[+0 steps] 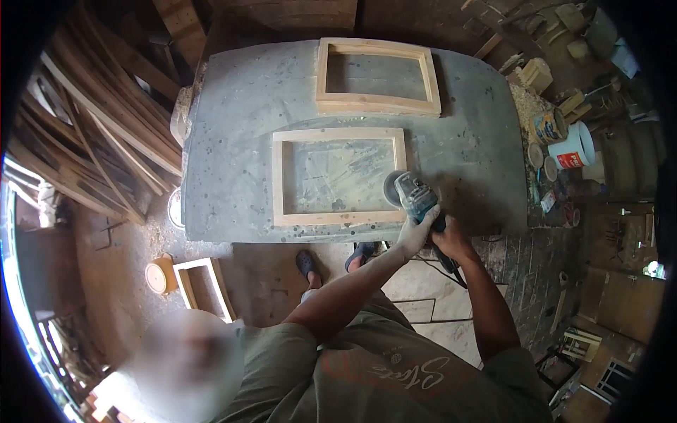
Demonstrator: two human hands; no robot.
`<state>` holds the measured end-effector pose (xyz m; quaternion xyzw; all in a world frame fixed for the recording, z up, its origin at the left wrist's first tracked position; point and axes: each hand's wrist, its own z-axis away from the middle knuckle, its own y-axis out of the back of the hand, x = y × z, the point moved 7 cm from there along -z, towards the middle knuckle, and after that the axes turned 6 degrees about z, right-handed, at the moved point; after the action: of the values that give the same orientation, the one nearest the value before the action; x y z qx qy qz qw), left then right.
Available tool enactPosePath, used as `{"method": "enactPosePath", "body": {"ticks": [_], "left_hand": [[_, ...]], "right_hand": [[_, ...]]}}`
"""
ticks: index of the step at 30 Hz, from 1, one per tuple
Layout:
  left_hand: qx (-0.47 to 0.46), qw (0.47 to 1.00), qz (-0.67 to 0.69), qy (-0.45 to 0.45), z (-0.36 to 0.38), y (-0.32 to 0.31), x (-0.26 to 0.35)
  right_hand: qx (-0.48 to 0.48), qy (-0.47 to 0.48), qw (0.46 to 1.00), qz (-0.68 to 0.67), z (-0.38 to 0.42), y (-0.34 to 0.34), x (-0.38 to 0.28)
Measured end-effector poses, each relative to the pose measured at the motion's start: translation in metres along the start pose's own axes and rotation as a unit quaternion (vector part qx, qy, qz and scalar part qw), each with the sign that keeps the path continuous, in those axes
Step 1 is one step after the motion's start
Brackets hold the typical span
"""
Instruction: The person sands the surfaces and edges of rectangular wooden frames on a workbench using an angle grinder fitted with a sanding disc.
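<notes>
I hold an angle grinder point(416, 196) in both hands over the right side of a pale wooden frame point(340, 218) that lies flat on the grey table. My left hand point(417, 231) is closed round the tool's body just behind its head. Farther back, my right hand point(453, 238) grips the rear handle, its fingers partly hidden. The round disc point(392, 189) overlaps the frame's right side near its lower corner. A second wooden frame point(381, 107) rests behind the first, near the table's far edge.
The grey tabletop point(226, 141) is dusty and spotted. Long boards point(106, 106) are stacked at left. A white bucket point(572, 146) and tins stand at right. Below the table are another frame point(224, 289) and a yellowish bucket point(162, 275). A blurred head point(190, 359) shows lower left.
</notes>
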<state>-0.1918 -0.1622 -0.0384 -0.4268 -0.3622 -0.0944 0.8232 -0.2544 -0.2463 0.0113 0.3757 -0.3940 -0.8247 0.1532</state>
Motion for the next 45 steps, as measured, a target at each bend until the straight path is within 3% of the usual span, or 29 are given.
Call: {"method": "enactPosePath", "body": {"ticks": [1,6,7,12,13,15,16,17,20,24,26,29,35,38,42,45], "left_hand": [[0.008,0.996,-0.014,0.087,0.014,0.004,-0.006],[0.01,0.989,-0.057,0.137,0.056,0.009,-0.022],[0.004,0.987,-0.07,0.147,0.061,0.012,-0.025],[-0.049,0.987,-0.075,0.135,0.092,0.043,-0.035],[-0.023,0.981,-0.023,0.19,0.111,0.049,-0.015],[0.001,0.993,-0.026,0.118,0.115,0.096,-0.022],[0.027,0.996,-0.08,0.029,0.12,0.118,0.003],[0.06,0.994,-0.001,0.088,0.137,0.12,0.035],[0.144,0.974,0.021,0.174,0.153,0.152,0.057],[0.059,0.985,0.027,0.159,0.135,0.113,0.036],[0.002,0.99,0.021,0.14,0.109,0.093,-0.021],[-0.019,0.979,0.046,0.2,0.103,0.027,-0.033],[0.007,0.982,0.039,0.185,0.061,-0.029,-0.051],[0.008,0.992,0.056,0.115,0.017,-0.035,-0.063],[0.059,0.995,0.056,0.064,-0.024,-0.045,-0.026],[0.069,0.989,0.079,0.101,-0.039,-0.046,-0.013]], "right_hand": [[-0.015,-0.024,1.0,-0.004,0.011,-0.003,-0.002],[-0.017,-0.067,0.997,0.018,0.058,-0.025,0.003],[0.032,-0.013,0.999,-0.016,0.066,-0.024,-0.008],[0.029,-0.017,0.998,-0.044,0.094,-0.058,-0.025],[0.017,-0.007,0.999,-0.046,0.093,-0.073,-0.031],[-0.024,-0.004,0.999,-0.029,0.087,-0.101,-0.056],[-0.051,-0.011,0.999,-0.009,0.081,-0.113,-0.076],[-0.063,0.006,0.998,0.02,0.075,-0.118,-0.104],[-0.076,0.031,0.995,0.057,0.062,-0.128,-0.149],[-0.065,0.005,0.997,0.036,0.072,-0.094,-0.118],[-0.037,-0.018,0.999,0.025,0.078,-0.092,-0.054],[-0.005,-0.019,1.0,-0.005,0.089,-0.047,-0.019],[-0.042,-0.031,0.997,0.052,0.061,0.006,0.027],[-0.076,-0.054,0.994,0.053,0.025,0.022,0.046],[-0.024,0.058,0.994,0.087,-0.029,0.055,0.025],[-0.088,0.017,0.995,0.045,-0.057,0.057,0.023]]}}
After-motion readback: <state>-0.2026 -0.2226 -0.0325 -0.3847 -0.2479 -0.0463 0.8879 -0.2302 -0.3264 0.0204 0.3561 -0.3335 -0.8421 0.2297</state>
